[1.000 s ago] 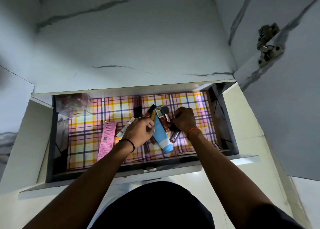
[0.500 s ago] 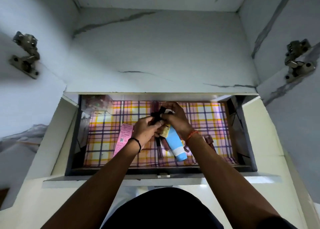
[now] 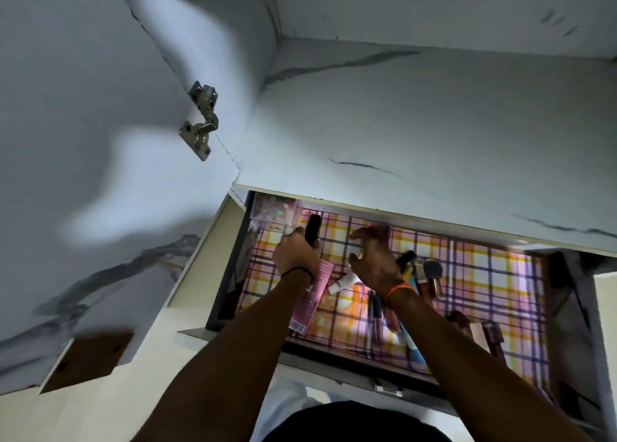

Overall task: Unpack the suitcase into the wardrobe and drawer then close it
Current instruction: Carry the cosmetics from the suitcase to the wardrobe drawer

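1. gripping a slim black tube (image 3: 313, 233) in the left hand (image 3: 295, 254), fingers curled round its lower end, tube pointing toward the back left corner of the drawer (image 3: 334, 349).
2. hovering the right hand (image 3: 374, 261) just beside it, fingers spread and loosely hooked, holding nothing.
3. having parted since half a second ago, when both hands were bunched together over the blue tube (image 3: 414, 348) at mid-drawer; now carrying the black tube leftward, near a clear box (image 3: 273, 211) in the corner.
4. lying on the checked liner (image 3: 484, 274): a pink carton (image 3: 310, 298) under the left wrist, a small white tube (image 3: 342, 283) between the wrists, lip glosses and a brush (image 3: 433, 269) right of the right hand.
5. sorting toiletries into place, judging by this; drawer standing open, suitcase out of view, so closing both probably remaining.
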